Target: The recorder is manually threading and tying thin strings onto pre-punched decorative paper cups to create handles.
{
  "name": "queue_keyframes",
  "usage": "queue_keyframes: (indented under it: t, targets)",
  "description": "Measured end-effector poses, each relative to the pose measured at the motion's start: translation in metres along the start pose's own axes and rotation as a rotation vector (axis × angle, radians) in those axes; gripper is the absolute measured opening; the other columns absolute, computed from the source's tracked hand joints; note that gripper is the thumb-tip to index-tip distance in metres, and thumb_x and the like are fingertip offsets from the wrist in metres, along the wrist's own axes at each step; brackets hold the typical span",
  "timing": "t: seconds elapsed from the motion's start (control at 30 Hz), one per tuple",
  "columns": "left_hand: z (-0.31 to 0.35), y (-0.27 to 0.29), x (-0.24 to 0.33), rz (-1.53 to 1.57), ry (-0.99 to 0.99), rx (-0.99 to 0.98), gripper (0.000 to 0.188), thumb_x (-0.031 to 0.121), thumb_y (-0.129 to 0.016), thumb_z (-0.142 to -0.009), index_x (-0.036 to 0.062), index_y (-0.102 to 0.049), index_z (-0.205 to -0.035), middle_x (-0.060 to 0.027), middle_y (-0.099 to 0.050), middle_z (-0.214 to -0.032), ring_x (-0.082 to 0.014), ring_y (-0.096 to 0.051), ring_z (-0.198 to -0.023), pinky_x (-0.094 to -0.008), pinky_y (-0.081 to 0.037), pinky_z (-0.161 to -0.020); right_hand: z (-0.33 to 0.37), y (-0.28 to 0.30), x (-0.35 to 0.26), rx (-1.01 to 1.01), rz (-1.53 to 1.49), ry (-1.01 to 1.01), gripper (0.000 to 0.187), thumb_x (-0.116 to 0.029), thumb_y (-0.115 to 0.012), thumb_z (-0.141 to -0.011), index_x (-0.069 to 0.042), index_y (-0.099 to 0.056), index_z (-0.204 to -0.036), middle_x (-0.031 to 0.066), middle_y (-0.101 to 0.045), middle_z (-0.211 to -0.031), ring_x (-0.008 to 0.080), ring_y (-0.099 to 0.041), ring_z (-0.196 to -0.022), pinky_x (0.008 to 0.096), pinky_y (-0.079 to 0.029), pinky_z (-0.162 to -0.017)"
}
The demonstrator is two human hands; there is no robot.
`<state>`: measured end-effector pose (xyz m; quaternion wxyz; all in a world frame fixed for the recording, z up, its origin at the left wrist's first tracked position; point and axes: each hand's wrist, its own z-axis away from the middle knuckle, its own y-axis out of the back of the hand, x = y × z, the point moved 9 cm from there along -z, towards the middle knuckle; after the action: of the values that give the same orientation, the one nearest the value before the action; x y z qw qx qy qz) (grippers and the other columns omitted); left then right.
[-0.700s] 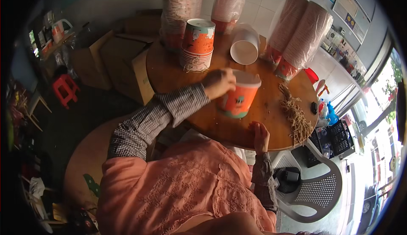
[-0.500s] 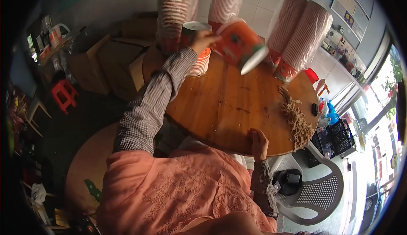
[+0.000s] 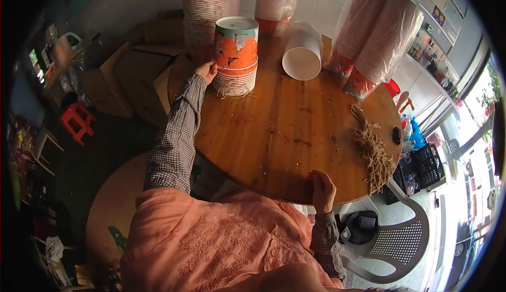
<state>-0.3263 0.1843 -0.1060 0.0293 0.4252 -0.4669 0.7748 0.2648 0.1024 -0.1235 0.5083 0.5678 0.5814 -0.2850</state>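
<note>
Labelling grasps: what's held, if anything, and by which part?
Left hand: touching the left side of the upturned bucket stack, near the rims; a firm grip can't be told. Right hand: nothing visible held, at the table edge.

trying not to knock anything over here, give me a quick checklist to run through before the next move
1. Inverted cup stack standing without leaning: ok.
2. Left hand at the stack: ok, at its left side; firmness of grip, cannot tell.
3. Stack base free of loose strands: not ok, strands show around the lowest rims.
4. Right hand empty: cannot tell, fingers curled at the near table edge.
5. Single white-lined cup upright: not ok, on its side, mouth toward the person.
6. Twine bundle apart from the stack: ok, at the table's right.
</note>
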Motion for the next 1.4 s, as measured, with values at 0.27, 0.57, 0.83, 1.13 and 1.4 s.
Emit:
queue_keyframes:
  t: [0.27,0.57,0.83,1.13,1.4]
  targets:
    - [0.034,0.048,-0.009,-0.565,-0.187,-0.009,0.014,0.015,-0.071,-0.083,0.0071,-0.060,-0.080,-0.0017,-0.057,-0.065,-0.0099,-0.053,-0.050,-0.0219,-0.043,-0.041,-0.001,-0.002,-0.018,-0.013,0.096,0.029,0.015,-0.002,-0.053,-0.091,0.002,-0.064,-0.100,0.0076,-0.069,-0.091,0.0135,-0.064,-0.086,0.0246,-0.050,-0.078]
    - [0.115,0.012,-0.084,-0.904,-0.543,-0.348,0.011,0.014,-0.064,-0.087,0.0032,-0.061,-0.084,0.0001,-0.056,-0.069,-0.0068,-0.049,-0.054,-0.0211,-0.041,-0.047,0.005,0.000,-0.012,-0.006,0.098,0.002,0.015,-0.006,-0.056,-0.090,0.000,-0.066,-0.099,0.0080,-0.069,-0.088,0.0128,-0.065,-0.084,0.0244,-0.050,-0.076]
    - [0.103,0.019,-0.078,-0.979,-0.585,-0.332,0.012,0.015,-0.062,-0.090,0.0025,-0.060,-0.087,-0.0002,-0.055,-0.071,-0.0056,-0.048,-0.054,-0.0206,-0.042,-0.047,-0.001,0.004,-0.009,-0.020,0.101,0.053,0.016,-0.010,-0.057,-0.091,0.000,-0.065,-0.100,0.0091,-0.069,-0.089,0.0143,-0.066,-0.083,0.0259,-0.051,-0.074]
    - [0.108,0.017,-0.083,-1.045,-0.531,-0.326,0.019,0.020,-0.060,-0.092,0.0025,-0.060,-0.087,-0.0003,-0.055,-0.073,-0.0056,-0.047,-0.056,-0.0209,-0.040,-0.049,-0.002,0.153,0.055,0.355,0.038,-0.100,0.013,-0.008,-0.060,-0.087,-0.002,-0.066,-0.097,0.0076,-0.067,-0.082,0.0142,-0.064,-0.072,0.0262,-0.051,-0.063]
    - [0.112,0.015,-0.083,-1.074,-0.565,-0.335,0.019,0.022,-0.060,-0.092,0.0038,-0.059,-0.086,0.0011,-0.053,-0.073,-0.0057,-0.046,-0.057,-0.0215,-0.041,-0.050,-0.045,0.216,0.039,0.494,0.834,0.068,0.014,-0.019,-0.062,-0.082,-0.010,-0.070,-0.090,0.0125,-0.063,-0.088,0.0307,-0.061,-0.086,0.0386,-0.049,-0.075]
